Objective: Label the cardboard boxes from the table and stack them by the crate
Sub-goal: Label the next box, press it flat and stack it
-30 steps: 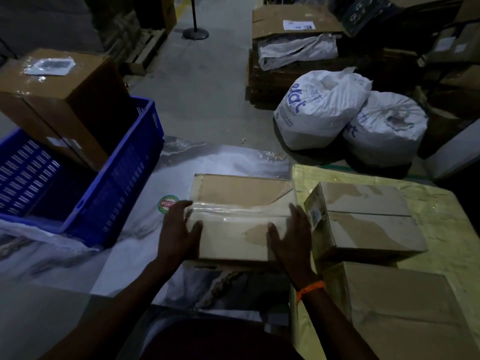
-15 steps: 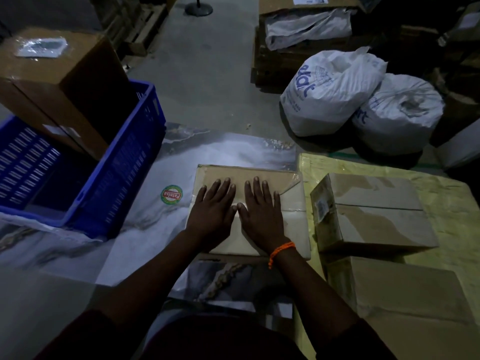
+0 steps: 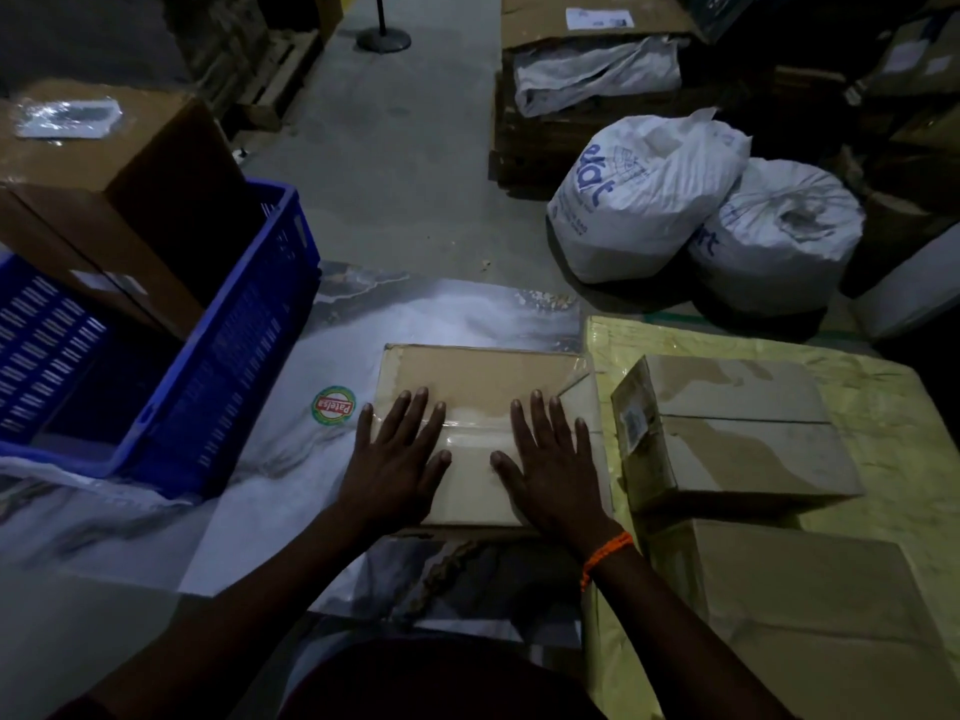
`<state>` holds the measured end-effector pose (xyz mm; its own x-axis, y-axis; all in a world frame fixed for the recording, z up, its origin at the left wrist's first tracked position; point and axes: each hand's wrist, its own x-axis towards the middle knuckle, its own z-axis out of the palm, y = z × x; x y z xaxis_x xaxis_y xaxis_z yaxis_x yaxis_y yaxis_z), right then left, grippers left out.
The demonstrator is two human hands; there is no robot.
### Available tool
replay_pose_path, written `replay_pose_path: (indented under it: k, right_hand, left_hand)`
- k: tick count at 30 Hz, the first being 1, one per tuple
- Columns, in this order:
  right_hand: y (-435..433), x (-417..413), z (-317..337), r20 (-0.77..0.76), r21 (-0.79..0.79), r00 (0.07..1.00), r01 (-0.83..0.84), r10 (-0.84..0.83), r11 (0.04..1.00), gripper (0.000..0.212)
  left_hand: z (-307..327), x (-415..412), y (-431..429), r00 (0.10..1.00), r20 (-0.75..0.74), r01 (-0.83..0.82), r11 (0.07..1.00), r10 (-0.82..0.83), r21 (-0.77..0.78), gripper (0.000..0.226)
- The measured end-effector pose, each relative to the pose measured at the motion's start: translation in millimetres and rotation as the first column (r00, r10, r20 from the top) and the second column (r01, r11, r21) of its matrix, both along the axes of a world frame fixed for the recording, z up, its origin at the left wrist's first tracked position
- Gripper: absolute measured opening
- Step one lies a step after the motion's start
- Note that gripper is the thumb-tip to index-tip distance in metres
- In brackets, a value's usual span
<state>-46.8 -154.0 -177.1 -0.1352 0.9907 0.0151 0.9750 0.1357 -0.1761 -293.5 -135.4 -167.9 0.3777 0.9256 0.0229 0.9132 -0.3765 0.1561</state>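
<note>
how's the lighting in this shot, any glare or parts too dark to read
Head view: dim overall, with the corners falling to near black. Soft glare sits on the clear film across the cardboard box under the left hand and right hand. The blue crate interior is deep in shadow. Straight edges bow near the borders from the wide lens.

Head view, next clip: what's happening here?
A person presses both palms flat on a taped cardboard box on the table, left hand and right hand spread apart near its sides, apparently smoothing something clear onto its top. Two more boxes wait to the right on the yellow sheet. A larger box with a clear pouch on top sits tilted in the blue crate.
</note>
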Motion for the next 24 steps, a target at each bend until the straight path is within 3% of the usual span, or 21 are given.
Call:
replay_pose_path:
  k: [12, 15, 17, 19, 21, 24]
  right_hand:
    - [-4.9, 2.6, -3.1, -0.022, -0.011, 1.0, 0.009, -0.009, 1.0, 0.08]
    - [-0.7, 3.9, 2.1, -0.071, -0.031, 0.992, 0.101, -0.103, 0.994, 0.085]
    - [7.0, 9.2, 9.3, -0.188, -0.036, 0.957, 0.219, -0.222, 0.975, 0.089]
    - [20.3, 18.6, 19.8, -0.362, -0.119, 0.862, 0.335, -0.355, 0.935, 0.097]
    - [39.1, 31.9, 29.5, -0.536, -0.278, 0.696, 0.39, -0.478, 0.878, 0.1]
    - [65.9, 46.8, 40.1, -0.625, -0.422, 0.519, 0.402, -0.582, 0.812, 0.074]
  left_hand:
    - [-6.5, 2.6, 0.1, 1.0, 0.001, 0.003, 1.0, -0.003, 0.006, 0.069]
    - [-2.4, 3.1, 0.9, 0.998, 0.047, -0.03, 0.999, 0.032, -0.04, 0.073]
    - [6.6, 2.2, 3.6, 0.981, 0.161, -0.1, 0.992, 0.111, -0.074, 0.078]
    - [11.5, 1.0, 15.3, 0.902, 0.332, -0.228, 0.958, 0.275, -0.174, 0.091]
    - [19.8, -0.6, 36.3, 0.749, 0.473, -0.306, 0.875, 0.464, -0.374, 0.1]
    - [24.2, -7.6, 72.3, 0.548, 0.503, -0.349, 0.729, 0.669, -0.589, 0.088]
